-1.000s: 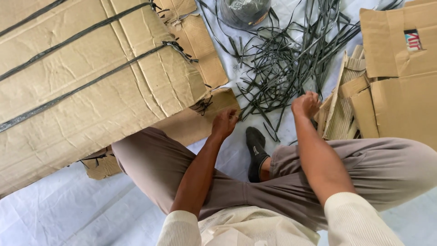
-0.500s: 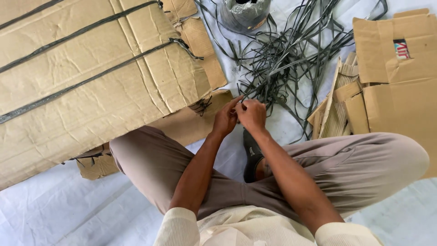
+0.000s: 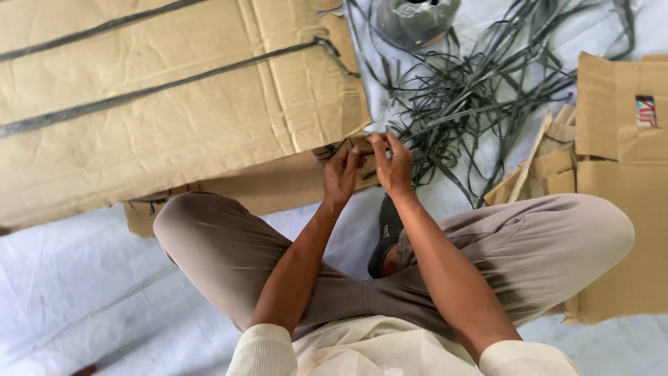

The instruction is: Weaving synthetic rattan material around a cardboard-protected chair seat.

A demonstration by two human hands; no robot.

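You are sitting cross-legged on a white sheet [image 3: 83,292] spread over the floor, and both of your hands are meeting at the lower right corner of a large bundle of flattened cardboard [image 3: 174,104]. Your left hand [image 3: 341,174] is curling its fingers in against the corner, where a dark strap end [image 3: 334,150] is sticking out; your right hand [image 3: 393,167] is pressing in just beside it, fingertips pinched narrow on something small at the same spot, though you cannot tell exactly what each hand is gripping. Dark straps are running across the top of the bundle. Beyond your hands, a loose tangle of dark straps [image 3: 480,97] is lying on the sheet, with a grey rounded object [image 3: 417,21] at its far edge. To your right, more torn cardboard pieces [image 3: 619,174] are lying beside your knee. A dark shoe [image 3: 386,233] is showing between your legs.
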